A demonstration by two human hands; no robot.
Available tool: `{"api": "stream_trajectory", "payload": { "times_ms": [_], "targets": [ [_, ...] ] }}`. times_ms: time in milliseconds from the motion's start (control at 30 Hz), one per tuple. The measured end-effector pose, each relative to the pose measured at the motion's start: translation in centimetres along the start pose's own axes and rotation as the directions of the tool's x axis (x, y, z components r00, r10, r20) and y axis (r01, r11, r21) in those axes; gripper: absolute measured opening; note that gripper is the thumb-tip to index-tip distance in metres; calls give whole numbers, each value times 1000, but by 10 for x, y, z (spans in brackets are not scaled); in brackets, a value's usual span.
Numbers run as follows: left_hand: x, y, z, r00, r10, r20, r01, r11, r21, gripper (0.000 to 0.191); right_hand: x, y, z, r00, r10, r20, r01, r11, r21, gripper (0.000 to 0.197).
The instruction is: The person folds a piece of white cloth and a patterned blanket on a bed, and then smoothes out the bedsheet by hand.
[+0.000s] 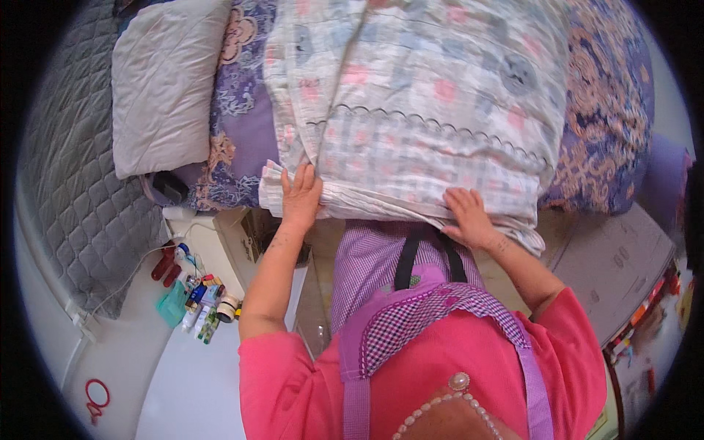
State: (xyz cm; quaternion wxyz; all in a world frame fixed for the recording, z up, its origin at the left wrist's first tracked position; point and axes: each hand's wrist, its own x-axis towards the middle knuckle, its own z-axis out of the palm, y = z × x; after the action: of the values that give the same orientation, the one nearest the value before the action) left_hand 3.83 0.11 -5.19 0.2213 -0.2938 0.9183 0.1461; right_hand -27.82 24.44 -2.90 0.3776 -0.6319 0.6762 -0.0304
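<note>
A white cotton quilt cover [418, 148] with pink and grey-blue patches lies folded on the bed before me. Its near edge forms a layered fold, with loose layers sagging at the right corner. My left hand [301, 195] rests flat on this fold near its left end, fingers slightly spread. Towards the right end, my right hand [467, 217] lies on the same edge, fingers on top and thumb set apart at the front. Beneath the cover spreads a purple floral bedsheet [242, 110].
A white pillow [165, 88] lies on the bed's left side, near a small black object [170, 187]. A grey quilted cover [71, 137] hangs at far left. Bottles and jars [206, 305] crowd a white surface [192, 379]. At right stands a grey-brown panel [616, 264].
</note>
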Motion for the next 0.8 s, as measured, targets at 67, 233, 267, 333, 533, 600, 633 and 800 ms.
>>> {"api": "stream_trajectory", "payload": {
  "times_ms": [67,233,267,333,533,600,633,800],
  "targets": [
    [4,5,3,993,75,-91,-69,995,70,19,-33,-18,22,1000,18,-8,-18,1000,19,66],
    [-8,27,-29,976,212,49,-209,976,-68,10,-19,-58,92,931,37,-364,89,942,323,57],
    [-17,32,-40,941,201,271,-170,977,-132,8,-18,-69,108,974,42,-224,76,866,495,55],
    [-35,40,-61,964,228,140,-199,960,-195,7,-16,-89,136,990,40,-135,67,709,702,53],
    [-80,51,-96,960,274,63,-256,944,-209,9,-51,-71,148,826,300,477,224,-951,211,61],
    [-88,51,-98,952,286,109,-258,942,-215,8,-67,-41,139,712,613,342,557,-790,255,64],
    [-91,50,-98,950,307,58,-288,933,-216,8,-76,-26,136,588,715,377,673,-692,263,66],
    [-100,38,-96,962,267,57,-251,948,-194,14,-129,38,145,208,922,327,879,-323,351,71]
  ]
}}
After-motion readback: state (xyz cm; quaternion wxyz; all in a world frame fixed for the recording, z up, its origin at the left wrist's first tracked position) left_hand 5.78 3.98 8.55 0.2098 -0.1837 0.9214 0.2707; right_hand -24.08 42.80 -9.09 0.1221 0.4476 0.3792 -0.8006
